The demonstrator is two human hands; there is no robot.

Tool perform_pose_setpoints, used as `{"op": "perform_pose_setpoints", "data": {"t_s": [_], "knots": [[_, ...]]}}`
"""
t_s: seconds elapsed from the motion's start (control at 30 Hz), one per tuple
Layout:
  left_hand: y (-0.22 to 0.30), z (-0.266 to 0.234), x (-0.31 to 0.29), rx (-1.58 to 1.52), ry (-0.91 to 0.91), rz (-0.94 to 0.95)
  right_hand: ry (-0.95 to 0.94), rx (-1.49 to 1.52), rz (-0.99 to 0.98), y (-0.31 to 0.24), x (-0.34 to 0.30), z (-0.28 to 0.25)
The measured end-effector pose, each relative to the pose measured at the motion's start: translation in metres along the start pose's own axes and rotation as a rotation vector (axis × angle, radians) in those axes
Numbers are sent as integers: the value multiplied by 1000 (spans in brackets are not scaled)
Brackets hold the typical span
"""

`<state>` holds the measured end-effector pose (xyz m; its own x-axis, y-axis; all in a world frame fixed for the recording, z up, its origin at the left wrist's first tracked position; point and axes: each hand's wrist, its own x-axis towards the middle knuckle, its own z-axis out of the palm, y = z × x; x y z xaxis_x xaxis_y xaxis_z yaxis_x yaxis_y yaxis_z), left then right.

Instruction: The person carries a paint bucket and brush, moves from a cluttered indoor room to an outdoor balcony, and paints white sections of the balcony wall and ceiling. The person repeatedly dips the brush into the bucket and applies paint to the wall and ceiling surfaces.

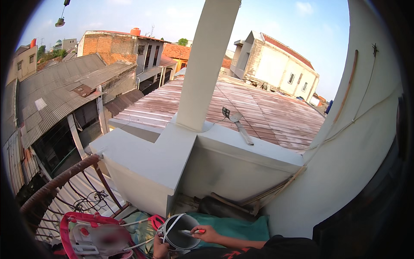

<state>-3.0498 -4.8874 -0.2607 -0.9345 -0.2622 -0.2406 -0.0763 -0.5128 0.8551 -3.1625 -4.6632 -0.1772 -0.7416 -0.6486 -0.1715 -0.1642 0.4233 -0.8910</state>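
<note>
A pail with a white handle and a grey inside, the bucket [183, 244], is at the lower middle, its mouth tilted towards me. My left hand [161, 247] is closed at its left rim, by the foot of the handle. Over the opening, my right hand [210, 234] grips a short tool [199, 232] with a red part and a pale part reaching into the bucket; its kind is unclear. Just left of the bucket lies a red ring-shaped piece [155, 222], like a scissors grip. Behind the bucket spreads a green sheet [254, 228].
A pink-framed baby seat or bouncer [71, 233] stands at lower left beside a rusty railing [64, 179] with tangled black wire. A low white wall [250, 151] with a pillar [207, 64] rises ahead, a white spatula-like tool [243, 131] on its ledge. Wooden sticks [276, 192] lean in the corner.
</note>
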Motion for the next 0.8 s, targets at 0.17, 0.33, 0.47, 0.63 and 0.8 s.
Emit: {"op": "perform_pose_setpoints", "data": {"t_s": [0.17,0.33,0.47,0.63,0.8], "knots": [[12,19,-3,17,28,-30,26,-2,1,5,-7,-8],[14,45,-5,27,72,-47,36,33,-15,10,-17,-27],[10,79,-3,27,117,-59,18,37,-39,26,-19,-56],[5,128,-11,3,231,-57,63,66,-93,38,-24,-104],[11,169,-19,8,351,-98,133,264,-70,52,-27,-154]]}}
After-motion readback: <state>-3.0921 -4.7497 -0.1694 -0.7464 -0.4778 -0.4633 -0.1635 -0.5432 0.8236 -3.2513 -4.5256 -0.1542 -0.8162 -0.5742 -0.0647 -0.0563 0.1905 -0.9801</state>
